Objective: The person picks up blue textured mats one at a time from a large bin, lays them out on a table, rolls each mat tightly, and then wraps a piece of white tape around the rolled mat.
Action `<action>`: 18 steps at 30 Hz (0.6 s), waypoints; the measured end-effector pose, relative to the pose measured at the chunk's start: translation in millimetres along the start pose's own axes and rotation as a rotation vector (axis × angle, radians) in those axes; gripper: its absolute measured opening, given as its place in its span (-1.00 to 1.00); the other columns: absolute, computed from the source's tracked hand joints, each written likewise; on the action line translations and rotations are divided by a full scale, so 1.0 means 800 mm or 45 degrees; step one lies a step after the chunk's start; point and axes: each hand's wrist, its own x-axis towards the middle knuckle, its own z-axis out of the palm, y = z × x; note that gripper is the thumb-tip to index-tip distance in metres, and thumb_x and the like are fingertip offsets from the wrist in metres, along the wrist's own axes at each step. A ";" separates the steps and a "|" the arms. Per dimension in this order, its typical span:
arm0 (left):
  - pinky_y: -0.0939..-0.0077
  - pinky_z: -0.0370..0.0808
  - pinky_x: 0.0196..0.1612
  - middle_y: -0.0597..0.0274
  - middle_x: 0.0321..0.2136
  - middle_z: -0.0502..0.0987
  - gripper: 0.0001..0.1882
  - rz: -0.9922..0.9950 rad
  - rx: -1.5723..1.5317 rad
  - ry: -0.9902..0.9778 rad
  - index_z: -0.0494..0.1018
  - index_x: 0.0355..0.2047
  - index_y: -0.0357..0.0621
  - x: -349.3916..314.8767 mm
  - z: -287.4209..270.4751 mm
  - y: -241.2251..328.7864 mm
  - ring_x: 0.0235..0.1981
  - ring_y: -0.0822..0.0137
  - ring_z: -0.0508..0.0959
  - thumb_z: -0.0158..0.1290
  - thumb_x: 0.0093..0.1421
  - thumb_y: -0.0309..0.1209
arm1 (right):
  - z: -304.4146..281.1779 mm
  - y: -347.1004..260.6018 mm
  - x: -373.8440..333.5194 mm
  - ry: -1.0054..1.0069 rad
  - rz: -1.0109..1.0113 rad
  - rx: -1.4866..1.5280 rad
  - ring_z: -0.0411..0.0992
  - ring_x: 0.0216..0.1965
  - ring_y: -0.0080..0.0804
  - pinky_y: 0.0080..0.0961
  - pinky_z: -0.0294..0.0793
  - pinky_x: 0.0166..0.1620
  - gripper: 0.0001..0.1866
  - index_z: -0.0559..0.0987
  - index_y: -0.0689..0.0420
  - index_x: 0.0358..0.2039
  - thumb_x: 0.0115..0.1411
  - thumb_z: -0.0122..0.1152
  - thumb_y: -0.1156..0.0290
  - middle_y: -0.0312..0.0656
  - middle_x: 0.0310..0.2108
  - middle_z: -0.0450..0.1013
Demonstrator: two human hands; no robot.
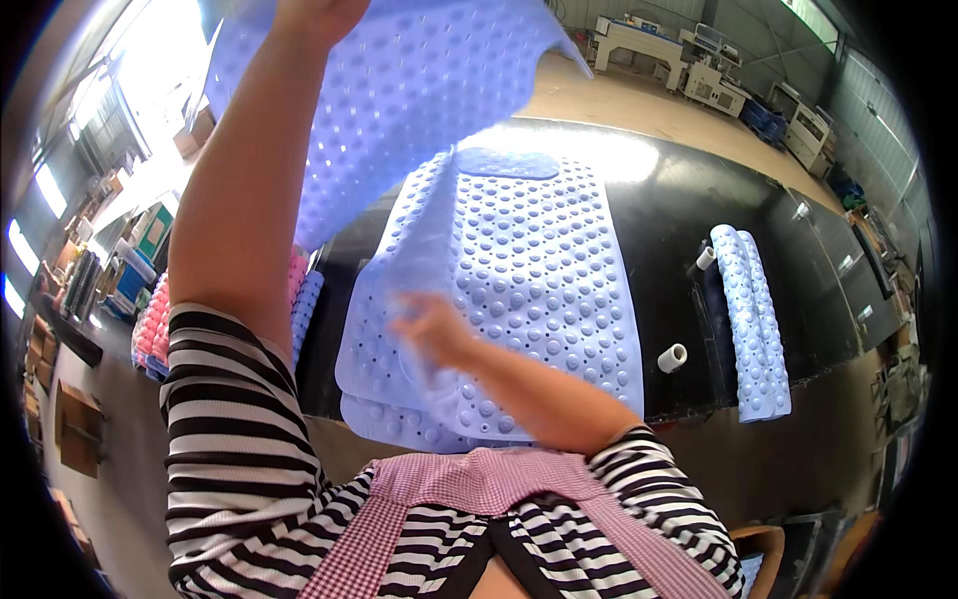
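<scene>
A translucent blue bath mat [399, 90] with rows of suction cups is lifted high at the upper left. My left hand [321, 14] is raised beside it at the top edge, its fingers cut off by the picture; the mat hangs up from it, so it appears gripped there. Under it, more blue bath mats [539, 270] lie flat in a stack, cups facing up. My right hand [434, 327] is over the left part of the stack, close to a blurred fold of mat. Motion smears its fingers, so its grip does not show.
A black table [679, 299] carries the stack. On its right lie a rolled blue mat [750, 319] and two white tubes, one of them a short roll [673, 358]. Pink rolled mats [150, 324] stand left. Machines [639, 45] stand beyond the table.
</scene>
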 end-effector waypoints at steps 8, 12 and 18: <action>0.20 0.41 -0.26 0.22 -0.44 0.47 -0.91 0.912 -0.443 0.293 0.49 -0.36 -0.04 -0.103 0.131 -0.101 -0.33 0.20 0.51 0.07 0.28 -0.35 | -0.007 0.099 -0.012 -0.075 0.292 1.121 0.49 0.05 -0.22 -0.30 0.47 0.13 -0.60 0.47 0.09 0.21 0.45 -0.05 0.26 -0.08 0.08 0.51; 0.17 0.39 -0.33 0.27 -0.49 0.41 -0.89 0.894 -0.278 0.246 0.44 -0.39 -0.05 -0.358 0.149 -0.122 -0.37 0.26 0.47 0.04 0.32 -0.43 | -0.151 0.160 -0.103 0.318 0.089 1.935 0.08 0.42 0.07 0.06 0.03 0.43 -0.01 0.12 0.20 0.44 0.36 -0.59 -0.42 0.04 0.43 0.11; 0.11 0.40 -0.16 0.17 -0.30 0.44 -0.85 -0.068 -0.522 -0.362 0.41 -0.21 -0.12 -0.544 0.178 -0.237 -0.23 0.18 0.49 -0.03 0.37 -0.31 | -0.211 0.204 -0.147 0.370 0.225 1.470 0.42 0.19 -0.09 -0.22 0.41 0.26 -0.24 0.26 0.36 0.33 0.40 0.06 -0.04 0.04 0.23 0.38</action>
